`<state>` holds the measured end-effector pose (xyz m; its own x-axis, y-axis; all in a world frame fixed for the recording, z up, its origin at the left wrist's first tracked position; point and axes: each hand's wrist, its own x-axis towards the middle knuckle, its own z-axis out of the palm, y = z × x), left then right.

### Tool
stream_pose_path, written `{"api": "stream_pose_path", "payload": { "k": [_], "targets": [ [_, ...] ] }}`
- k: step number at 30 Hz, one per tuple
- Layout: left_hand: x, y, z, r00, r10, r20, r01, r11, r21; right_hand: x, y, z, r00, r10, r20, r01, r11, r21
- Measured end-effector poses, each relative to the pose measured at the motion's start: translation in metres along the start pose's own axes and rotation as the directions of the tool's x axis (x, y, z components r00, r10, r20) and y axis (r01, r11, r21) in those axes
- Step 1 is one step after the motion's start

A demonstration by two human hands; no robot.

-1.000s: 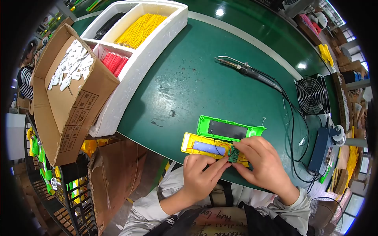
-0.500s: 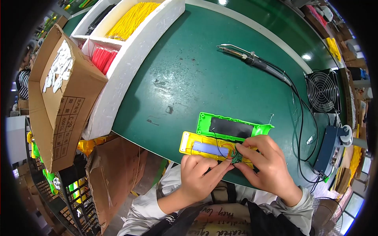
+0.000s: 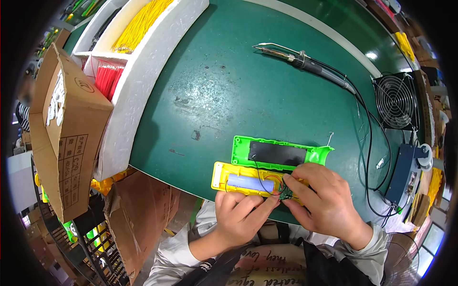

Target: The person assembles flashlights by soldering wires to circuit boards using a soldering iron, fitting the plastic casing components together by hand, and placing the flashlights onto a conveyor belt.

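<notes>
A small green circuit board (image 3: 286, 192) with thin wires sits at the right part of the yellow housing half (image 3: 217, 180). My right hand (image 3: 329, 202) pinches the board between thumb and index finger. From the left, the fingertips of my left hand (image 3: 242, 214) press together at the board's edge, the other fingers curled. A blue-violet cylindrical battery (image 3: 250, 182) lies in the yellow half, and red and black wires run near the board. Just beyond is the green housing half (image 3: 237, 151), open side up, with a black pad (image 3: 276, 153) inside. My fingers partly hide the board.
A soldering iron (image 3: 305, 64) lies at the back, its cable running to a blue box (image 3: 400, 176) at right. A fan (image 3: 396, 101) stands behind that. To the left are a white foam tray (image 3: 157, 71) of yellow and red wires and a cardboard box (image 3: 81, 128).
The camera view has shifted slightly, so the tray, box and housings appear farther left. Both hands stay at the circuit board with nearly the same grip.
</notes>
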<state>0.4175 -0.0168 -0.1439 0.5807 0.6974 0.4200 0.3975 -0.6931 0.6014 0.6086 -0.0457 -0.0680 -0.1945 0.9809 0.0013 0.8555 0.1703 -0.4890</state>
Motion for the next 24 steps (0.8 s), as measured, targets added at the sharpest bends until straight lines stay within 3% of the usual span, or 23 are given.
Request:
{"api": "stream_pose_path", "payload": {
  "k": [8,24],
  "targets": [
    [-0.001,-0.011,0.004,0.997,0.067,-0.030,-0.069,0.996,-0.057,-0.001,0.001,0.009,0.998,-0.033,-0.051,0.033,0.999,-0.017],
    [0.002,-0.004,0.001,0.999,0.044,-0.007,-0.044,0.999,-0.017,-0.002,0.003,0.006,0.998,0.052,-0.035,-0.049,0.996,0.080]
  ]
}}
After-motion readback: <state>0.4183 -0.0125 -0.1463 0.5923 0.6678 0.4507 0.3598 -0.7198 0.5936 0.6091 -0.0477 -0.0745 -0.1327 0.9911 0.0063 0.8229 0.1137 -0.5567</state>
